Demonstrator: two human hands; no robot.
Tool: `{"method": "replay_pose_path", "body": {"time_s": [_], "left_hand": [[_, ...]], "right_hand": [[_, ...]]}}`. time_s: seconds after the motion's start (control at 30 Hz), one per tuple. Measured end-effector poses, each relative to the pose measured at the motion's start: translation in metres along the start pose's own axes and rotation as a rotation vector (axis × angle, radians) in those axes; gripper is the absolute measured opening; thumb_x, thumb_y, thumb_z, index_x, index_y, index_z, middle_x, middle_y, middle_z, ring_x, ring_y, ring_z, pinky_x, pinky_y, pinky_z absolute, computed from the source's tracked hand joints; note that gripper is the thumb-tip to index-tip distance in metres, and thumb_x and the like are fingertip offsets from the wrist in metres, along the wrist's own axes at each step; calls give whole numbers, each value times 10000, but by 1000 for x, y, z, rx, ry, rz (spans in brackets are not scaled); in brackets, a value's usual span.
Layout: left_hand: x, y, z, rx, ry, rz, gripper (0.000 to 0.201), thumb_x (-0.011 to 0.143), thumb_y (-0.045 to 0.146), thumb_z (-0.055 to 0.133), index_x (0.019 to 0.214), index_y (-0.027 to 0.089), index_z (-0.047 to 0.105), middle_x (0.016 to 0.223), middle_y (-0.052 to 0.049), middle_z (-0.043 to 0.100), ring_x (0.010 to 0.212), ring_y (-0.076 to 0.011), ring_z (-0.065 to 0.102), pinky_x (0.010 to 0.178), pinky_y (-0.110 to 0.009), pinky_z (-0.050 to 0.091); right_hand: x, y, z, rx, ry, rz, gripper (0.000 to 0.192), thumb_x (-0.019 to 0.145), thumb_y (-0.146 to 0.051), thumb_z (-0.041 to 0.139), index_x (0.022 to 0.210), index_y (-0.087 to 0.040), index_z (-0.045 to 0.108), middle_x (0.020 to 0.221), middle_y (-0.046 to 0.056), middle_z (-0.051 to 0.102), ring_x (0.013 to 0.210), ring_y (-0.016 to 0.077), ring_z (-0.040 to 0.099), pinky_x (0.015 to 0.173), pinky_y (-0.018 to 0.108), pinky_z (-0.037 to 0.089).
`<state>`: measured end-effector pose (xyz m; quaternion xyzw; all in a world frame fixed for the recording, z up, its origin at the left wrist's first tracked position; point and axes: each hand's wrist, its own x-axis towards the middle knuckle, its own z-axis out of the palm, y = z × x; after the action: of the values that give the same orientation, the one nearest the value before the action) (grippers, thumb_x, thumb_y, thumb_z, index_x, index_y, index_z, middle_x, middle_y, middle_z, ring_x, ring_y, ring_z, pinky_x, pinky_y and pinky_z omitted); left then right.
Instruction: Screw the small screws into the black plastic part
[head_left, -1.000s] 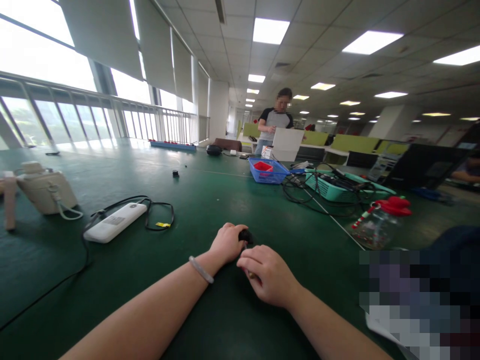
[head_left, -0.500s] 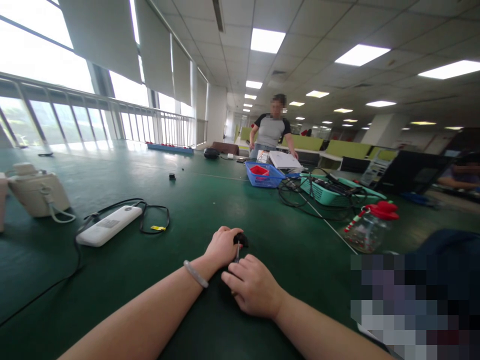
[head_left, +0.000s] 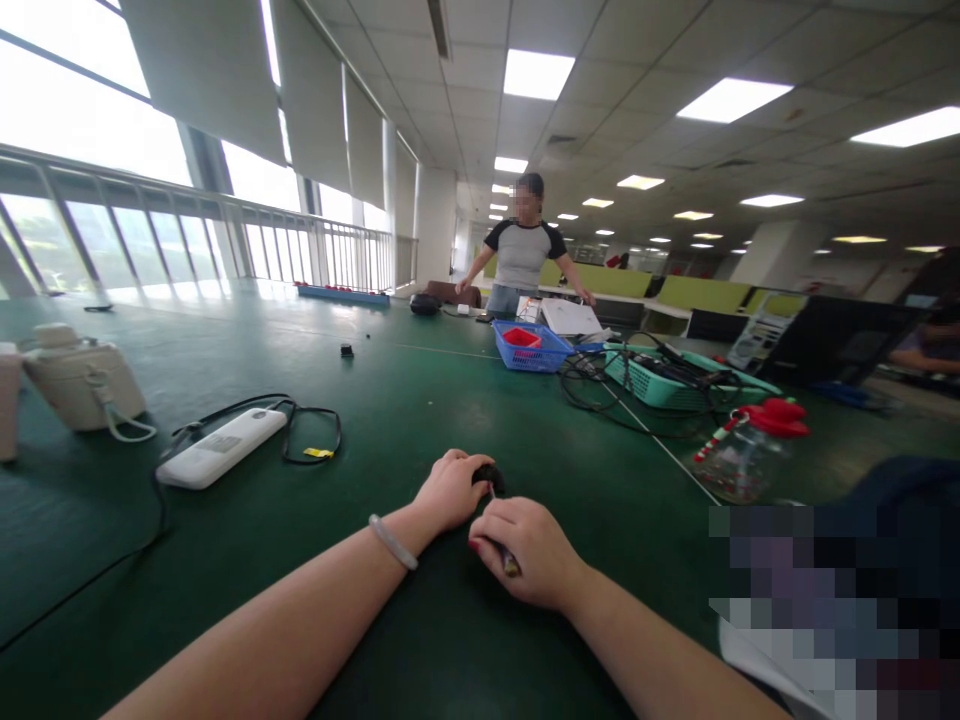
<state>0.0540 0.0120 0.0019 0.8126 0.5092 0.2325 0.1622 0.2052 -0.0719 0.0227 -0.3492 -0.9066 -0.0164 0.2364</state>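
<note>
Touching both hands' grip: black part (head_left: pixel 489 474)

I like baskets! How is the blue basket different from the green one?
The blue basket is smaller and deeper; the green basket is longer and shallower. The blue basket holds something red; the green basket holds black cables, and more trail beside it. Both are slotted plastic and sit on the green table.

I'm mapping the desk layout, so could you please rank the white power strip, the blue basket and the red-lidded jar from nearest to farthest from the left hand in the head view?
From the left hand:
1. White power strip, to its left.
2. Red-lidded jar, to its right.
3. Blue basket, far ahead.
</note>
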Motion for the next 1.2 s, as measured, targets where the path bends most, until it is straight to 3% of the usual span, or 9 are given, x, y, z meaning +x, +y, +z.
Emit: {"method": "replay_pose_path", "body": {"time_s": [0.23,0.4,0.57,0.7,0.8,1.2], "left_hand": [[-1,-2,1,-35,32,26,539,830,290,562,1359,210,499,1164,-93,681,1213,-269,505,1035,-384,409],[-2,-3,2,-23,58,39,366,822,335,608,1173,231,612,1087,-74,695,1165,-264,521,1002,-374,423],[-2,-3,0,0,66,39,309,821,327,616,1118,242,632,1086,-74,679,1165,-264,518,1006,-382,419],[-1,-3,0,1,61,33,310,825,297,598,1129,246,633,1104,-73,672,1181,-260,511,1023,-382,410],[0,-4,1,1,61,32,321,808,279,610,1127,246,636,1103,-70,674,1180,-258,510,1027,-377,409],[2,-5,3,11,61,49,328,793,255,619,1120,247,640,1077,-59,685,1157,-259,514,1005,-368,425]], "right_hand": [[0,-7,-7,-149,127,-102,282,965,-340,434,849,-169,624,891,72,641,758,170,551,676,292,380],[-2,-14,-13,-293,239,-99,534,960,-577,327,834,-149,621,736,67,594,647,173,484,622,308,309],[-7,0,-20,-291,50,-267,466,963,-532,394,758,-173,608,601,3,547,551,138,417,599,305,252],[-7,7,-15,-313,38,-112,292,957,-300,434,750,-182,603,644,7,581,574,135,433,611,302,242],[-4,4,-9,-305,14,-12,249,931,-259,452,745,-187,599,663,8,591,581,133,433,615,306,237],[-1,-13,-3,-340,-105,66,190,907,-216,471,768,-191,599,725,15,602,630,137,462,628,312,244]]}}
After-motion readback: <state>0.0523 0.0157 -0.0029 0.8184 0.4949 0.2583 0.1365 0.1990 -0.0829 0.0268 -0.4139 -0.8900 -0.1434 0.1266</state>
